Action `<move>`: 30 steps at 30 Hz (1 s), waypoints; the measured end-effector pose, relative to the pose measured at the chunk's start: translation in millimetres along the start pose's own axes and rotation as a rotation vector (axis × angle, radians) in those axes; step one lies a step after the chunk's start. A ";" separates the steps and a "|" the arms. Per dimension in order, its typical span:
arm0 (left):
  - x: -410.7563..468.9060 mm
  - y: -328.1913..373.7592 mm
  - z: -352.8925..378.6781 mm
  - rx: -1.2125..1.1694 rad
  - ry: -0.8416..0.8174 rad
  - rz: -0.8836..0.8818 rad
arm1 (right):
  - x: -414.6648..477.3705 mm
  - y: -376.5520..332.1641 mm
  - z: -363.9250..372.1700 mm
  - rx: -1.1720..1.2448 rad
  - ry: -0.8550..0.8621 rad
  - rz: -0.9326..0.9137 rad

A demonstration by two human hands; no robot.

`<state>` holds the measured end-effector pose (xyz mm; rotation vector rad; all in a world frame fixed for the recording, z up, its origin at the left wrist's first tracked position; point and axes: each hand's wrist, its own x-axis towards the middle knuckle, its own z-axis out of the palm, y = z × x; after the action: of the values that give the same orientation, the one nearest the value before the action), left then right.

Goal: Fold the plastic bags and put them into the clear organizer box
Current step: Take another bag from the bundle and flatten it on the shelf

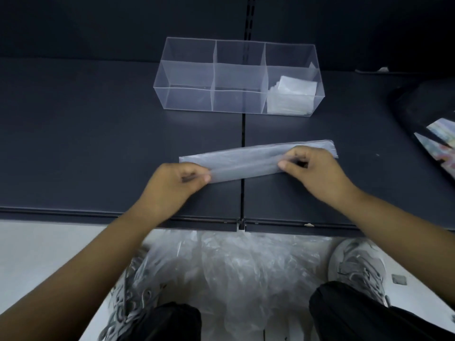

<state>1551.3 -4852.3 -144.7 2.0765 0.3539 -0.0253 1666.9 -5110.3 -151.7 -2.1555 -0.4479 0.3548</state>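
A translucent plastic bag (pixel 248 162), folded into a long narrow strip, lies on the dark shelf (pixel 98 143). My left hand (pixel 176 183) pinches the strip's left end. My right hand (pixel 312 168) pinches it near the right end, and a short piece sticks out beyond the fingers. Behind the strip stands the clear organizer box (pixel 187 75) with three compartments. Several folded bags (pixel 293 94) are stacked in its right compartment; the left and middle ones hold nothing.
A heap of loose plastic bags (pixel 236 267) lies on the floor between my grey shoes, below the shelf's front edge (pixel 73 212). A dark bag (pixel 428 114) with printed paper sits at the right edge of the shelf.
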 end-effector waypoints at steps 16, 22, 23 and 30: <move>-8.2 13.7 59.1 0.668 -0.028 0.368 | 34.4 -1.0 7.7 -0.072 0.109 0.226; -7.4 -8.8 71.2 0.999 -0.128 0.269 | 37.6 19.2 -29.0 -0.351 0.222 0.152; -7.2 -8.5 70.6 0.992 -0.127 0.271 | 36.9 24.4 -40.0 -0.394 0.203 0.157; -8.1 -8.1 67.7 0.982 -0.144 0.306 | 25.7 48.1 -58.2 -0.481 0.089 0.018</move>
<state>1550.0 -4908.1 -184.8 3.0550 -0.1139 -0.1966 1722.5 -5166.9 -160.0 -2.6306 -0.5013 0.1682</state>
